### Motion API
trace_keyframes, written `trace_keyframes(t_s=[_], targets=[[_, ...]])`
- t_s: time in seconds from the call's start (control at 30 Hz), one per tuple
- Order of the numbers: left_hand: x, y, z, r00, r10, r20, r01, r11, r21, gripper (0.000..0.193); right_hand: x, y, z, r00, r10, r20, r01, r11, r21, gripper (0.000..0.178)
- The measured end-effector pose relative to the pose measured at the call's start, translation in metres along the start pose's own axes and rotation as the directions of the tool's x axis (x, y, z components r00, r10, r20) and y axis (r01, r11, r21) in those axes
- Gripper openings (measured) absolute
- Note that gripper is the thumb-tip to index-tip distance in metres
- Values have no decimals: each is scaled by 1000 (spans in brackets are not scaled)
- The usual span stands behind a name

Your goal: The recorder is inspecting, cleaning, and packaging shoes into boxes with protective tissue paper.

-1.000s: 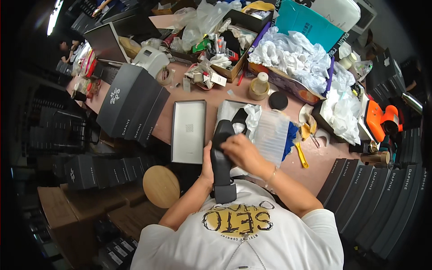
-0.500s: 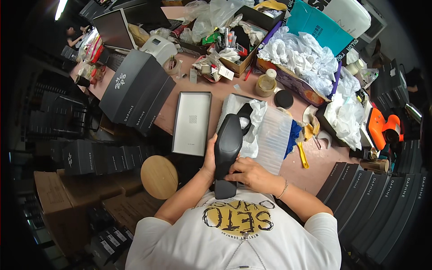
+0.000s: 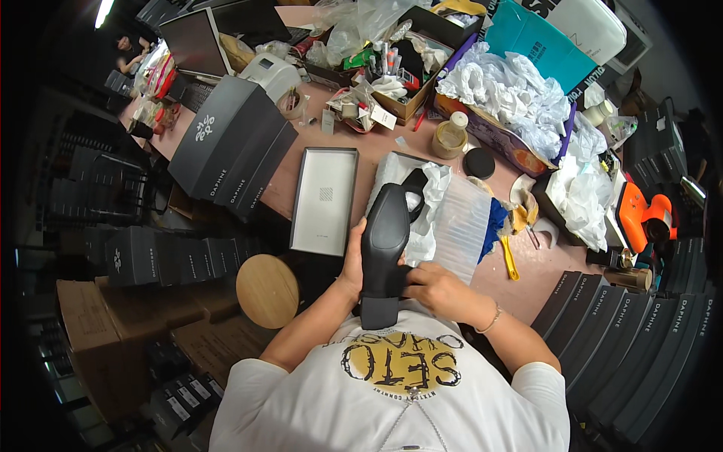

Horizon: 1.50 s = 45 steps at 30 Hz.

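A black heeled shoe (image 3: 385, 226) is held upright in front of my chest, its sole facing me and its block heel at the bottom. My left hand (image 3: 352, 260) wraps round its left side. Near the heel, my right hand (image 3: 435, 288) pinches a dark part at the shoe's right edge, which looks like a strap; the fingertips are partly hidden. Just behind is an open shoe box (image 3: 409, 159) lined with white tissue paper (image 3: 433, 203), with another black shoe (image 3: 414, 179) partly in view. The box's pale lid (image 3: 324, 200) lies to the left, inside up.
Dark shoe boxes stand in a stack (image 3: 233, 143) at the left and in a row (image 3: 602, 324) at the right. A glue jar (image 3: 449, 135), yellow-handled brush (image 3: 510, 260), blue cloth (image 3: 493, 226) and carton of crumpled paper (image 3: 512, 98) occupy the table. A round stool (image 3: 267, 291) stands lower left.
My right hand has moved from across the heel area to the shoe's right edge, drawing a dark strap-like part outward. The left hand keeps its hold.
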<state>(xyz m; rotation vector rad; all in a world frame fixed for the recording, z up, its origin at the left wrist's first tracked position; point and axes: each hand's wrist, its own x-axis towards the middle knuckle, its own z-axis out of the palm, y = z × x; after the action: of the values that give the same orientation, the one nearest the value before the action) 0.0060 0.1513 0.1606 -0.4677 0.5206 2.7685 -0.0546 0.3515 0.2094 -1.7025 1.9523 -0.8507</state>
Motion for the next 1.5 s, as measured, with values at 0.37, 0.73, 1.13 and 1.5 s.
trace_keyframes(t_s=[0.37,0.73,1.13,1.5], targets=[[-24,-15,9,988,-31,-150,64,973,220,62,9,4,0,984,82,-156,-19,930,368,38],[4,19,22,868,346,-357,-279,933,225,39,11,-1,13,936,157,-315,-135,987,91,47],[17,35,6,684,647,-337,-460,740,491,28,59,-16,14,907,42,-419,-129,975,-180,45],[1,42,3,936,353,2,-342,904,258,55,64,-18,15,862,-86,-500,60,996,-68,52]])
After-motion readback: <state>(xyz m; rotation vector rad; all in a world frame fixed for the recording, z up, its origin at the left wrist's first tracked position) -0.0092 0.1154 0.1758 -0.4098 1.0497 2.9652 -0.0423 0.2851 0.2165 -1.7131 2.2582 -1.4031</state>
